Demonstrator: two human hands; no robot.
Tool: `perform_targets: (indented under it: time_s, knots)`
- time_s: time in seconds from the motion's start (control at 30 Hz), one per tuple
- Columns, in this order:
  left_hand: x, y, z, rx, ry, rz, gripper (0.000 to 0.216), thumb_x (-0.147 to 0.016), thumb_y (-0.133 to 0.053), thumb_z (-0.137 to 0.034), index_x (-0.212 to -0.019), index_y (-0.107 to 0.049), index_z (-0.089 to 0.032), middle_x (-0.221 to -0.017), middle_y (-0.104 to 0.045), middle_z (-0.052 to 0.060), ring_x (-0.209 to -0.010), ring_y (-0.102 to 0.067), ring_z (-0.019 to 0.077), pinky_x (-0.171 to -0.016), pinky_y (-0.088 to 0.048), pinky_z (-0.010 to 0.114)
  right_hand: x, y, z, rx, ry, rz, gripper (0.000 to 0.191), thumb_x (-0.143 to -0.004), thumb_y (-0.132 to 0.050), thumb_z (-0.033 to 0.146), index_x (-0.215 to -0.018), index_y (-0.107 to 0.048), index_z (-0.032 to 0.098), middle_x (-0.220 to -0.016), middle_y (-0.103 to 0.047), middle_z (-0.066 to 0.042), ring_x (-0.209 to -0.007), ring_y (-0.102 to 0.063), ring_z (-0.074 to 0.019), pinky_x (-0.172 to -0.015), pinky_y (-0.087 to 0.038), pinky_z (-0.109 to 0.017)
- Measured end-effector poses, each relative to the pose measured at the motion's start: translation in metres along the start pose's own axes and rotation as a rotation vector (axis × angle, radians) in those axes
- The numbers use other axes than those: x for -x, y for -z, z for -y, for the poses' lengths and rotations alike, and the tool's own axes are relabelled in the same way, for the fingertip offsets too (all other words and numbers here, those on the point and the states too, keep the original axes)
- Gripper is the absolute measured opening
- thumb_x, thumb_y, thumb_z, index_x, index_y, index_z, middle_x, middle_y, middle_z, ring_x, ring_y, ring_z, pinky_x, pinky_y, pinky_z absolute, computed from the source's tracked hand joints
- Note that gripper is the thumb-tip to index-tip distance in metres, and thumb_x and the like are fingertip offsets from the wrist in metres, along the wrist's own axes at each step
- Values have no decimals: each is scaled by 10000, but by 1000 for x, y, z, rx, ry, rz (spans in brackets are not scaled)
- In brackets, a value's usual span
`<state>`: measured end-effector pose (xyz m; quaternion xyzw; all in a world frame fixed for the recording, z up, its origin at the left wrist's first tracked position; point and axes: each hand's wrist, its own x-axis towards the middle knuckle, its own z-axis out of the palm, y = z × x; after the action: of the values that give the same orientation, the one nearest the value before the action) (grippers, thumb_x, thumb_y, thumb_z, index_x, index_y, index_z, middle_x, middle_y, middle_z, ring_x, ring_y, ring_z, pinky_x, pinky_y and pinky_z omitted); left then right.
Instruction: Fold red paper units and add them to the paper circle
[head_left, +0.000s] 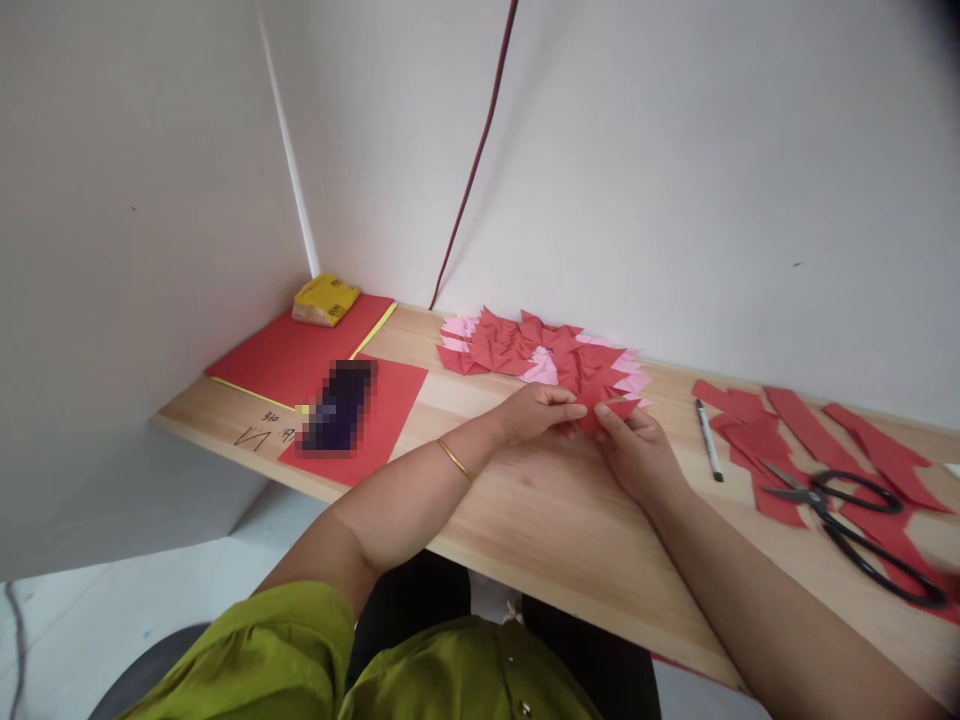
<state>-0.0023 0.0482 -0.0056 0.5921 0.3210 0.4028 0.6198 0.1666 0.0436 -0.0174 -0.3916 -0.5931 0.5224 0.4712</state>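
Between my two hands, above the middle of the table, is a red paper piece (624,408) with a pointed end at its right. My left hand (546,408) pinches its left part, thumb on top. From the other side my right hand (634,440) grips the same piece, thumb tip close to the left thumb. Fingers partly hide the paper. Just behind the hands lies a pile of folded red and pink paper pieces (510,345) with zigzag points, set against the wall.
Black-handled scissors (814,495) lie partly open on red paper scraps (795,425) at the right, near a marker pen (709,440). Leftward are red sheets (262,345), a yellow tissue pack (326,300) and a blurred dark object (341,410). A red-black cable (480,150) hangs down the wall.
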Motion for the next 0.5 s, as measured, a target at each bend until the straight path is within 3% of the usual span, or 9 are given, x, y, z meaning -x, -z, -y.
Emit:
perform_targets:
  time_s: [0.27, 0.4, 0.5]
  knots:
    - [1, -3, -3, -181, -62, -56, 299, -781, -589, -383, -650, -547, -118, -594, -547, -8, -553, -534, 90, -569, -412, 224, 1, 5, 0, 132, 27, -14, 231, -794, -620, 434, -761, -609, 206, -682, -589, -8, -645, -526, -154, -637, -431, -291]
    - [1, -4, -3, -177, -58, -49, 319, -782, -592, -402, -642, -557, -117, -585, -556, -4, -553, -540, 91, -570, -427, 225, 2, 1, 5, 42, 37, 48, 206, -810, -600, 424, -779, -608, 221, -769, -628, -39, -735, -571, -189, -695, -464, -334]
    - [1, -5, -3, -39, -4, -12, 366, -755, -611, -462, -651, -558, -115, -614, -573, 9, -559, -558, 97, -590, -460, 247, 2, -4, 7, -85, 32, 93, 205, -822, -577, 424, -769, -593, 227, -779, -637, -48, -732, -589, -203, -650, -474, -351]
